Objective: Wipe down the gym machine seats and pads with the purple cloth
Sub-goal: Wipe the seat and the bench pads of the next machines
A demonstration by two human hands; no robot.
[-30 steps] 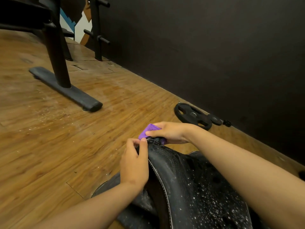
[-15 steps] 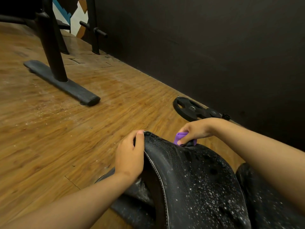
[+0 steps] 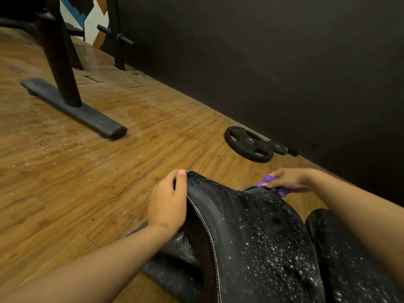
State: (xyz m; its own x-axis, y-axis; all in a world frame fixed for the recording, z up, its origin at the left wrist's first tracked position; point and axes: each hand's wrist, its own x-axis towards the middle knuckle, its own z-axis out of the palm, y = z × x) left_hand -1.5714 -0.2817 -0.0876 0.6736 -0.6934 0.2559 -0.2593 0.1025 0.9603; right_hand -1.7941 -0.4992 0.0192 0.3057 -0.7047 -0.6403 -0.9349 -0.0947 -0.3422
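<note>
The purple cloth (image 3: 268, 178) sits bunched under the right hand (image 3: 289, 179) at the far right edge of the black seat (image 3: 251, 228), where the padding curves down and away. The right hand's fingers are curled over the cloth and press it onto that edge. Only two bits of fabric show: a folded tip poking out past the fingertips, and a darker crumpled end hanging out below the heel of the palm. The hand covers the rest. The left hand (image 3: 167, 204) grips the seat's left edge near its far corner, with the thumb laid on top along the rim and the other fingers wrapped under, out of sight. The hands are apart, and the seat's far rim runs between them. The seat is glossy black with a pebbled grain and a line of pale stitching along its left edge. Its near half is thickly speckled with white flecks, while the far part by the hands looks darker and carries fewer. A second black pad (image 3: 336, 263), speckled the same way, lies just beside the seat's right edge, partly behind the right forearm. On the wooden floor (image 3: 98, 176) beyond, a black weight plate (image 3: 249, 143) lies flat near the foot of the dark wall (image 3: 284, 62), with a smaller disc (image 3: 277, 147) just beside it. Towards the far left a black foot bar (image 3: 74, 108) rests on the floor, and an upright post (image 3: 59, 51) rises from it.
</note>
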